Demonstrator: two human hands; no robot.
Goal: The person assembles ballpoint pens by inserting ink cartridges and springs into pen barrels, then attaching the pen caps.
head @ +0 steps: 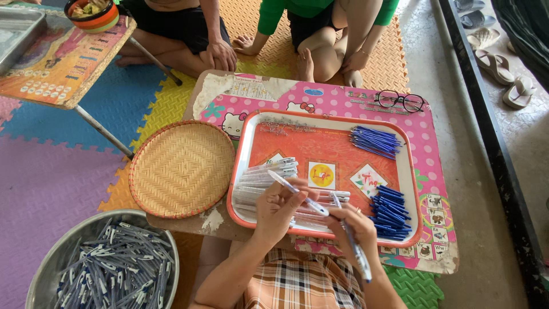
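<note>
My left hand pinches a clear pen barrel; my right hand grips an assembled pen. I judge the barrel could slip onto the loose barrels at nine o'clock on the tray, scattering them.

Bright, even daylight, soft shadows, sharp focus, slight wide-angle bending at edges.

basket left of tray, bowl nearer

Clear plastic pen barrels, woven basket
</note>
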